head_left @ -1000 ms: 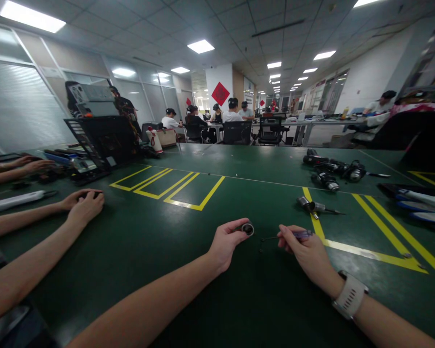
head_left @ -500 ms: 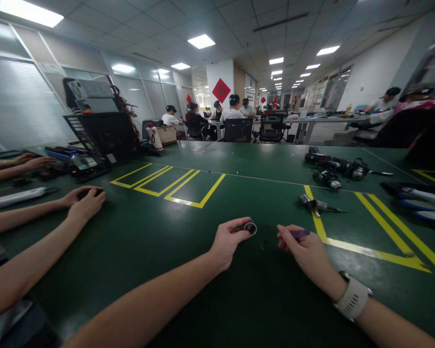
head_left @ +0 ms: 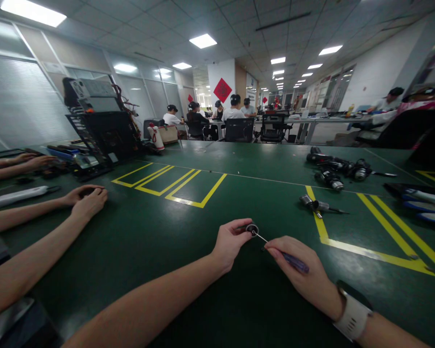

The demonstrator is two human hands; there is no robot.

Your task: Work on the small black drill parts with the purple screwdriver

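Between the fingertips of my left hand (head_left: pixel 232 244) is a small round metal part (head_left: pixel 253 229), with its ringed open end turned towards me. My right hand (head_left: pixel 297 263) grips the purple handle of a screwdriver (head_left: pixel 294 262). The thin shaft points up and left, and its tip is at the opening of the round part. How deep the tip sits inside I cannot tell. A tiny dark piece (head_left: pixel 263 249) lies on the green table just left of my right fingertips.
Metal tool parts (head_left: pixel 319 205) lie to the right, with black power-tool pieces (head_left: pixel 340 166) behind them. Yellow tape (head_left: pixel 377 253) marks the table. At the left are a co-worker's hands (head_left: pixel 89 198), a white device (head_left: pixel 18 195) and a black rack (head_left: pixel 108 137).
My right hand has turned and brought the screwdriver's tip to the round metal part; its shaft now shows. My left hand has barely moved.
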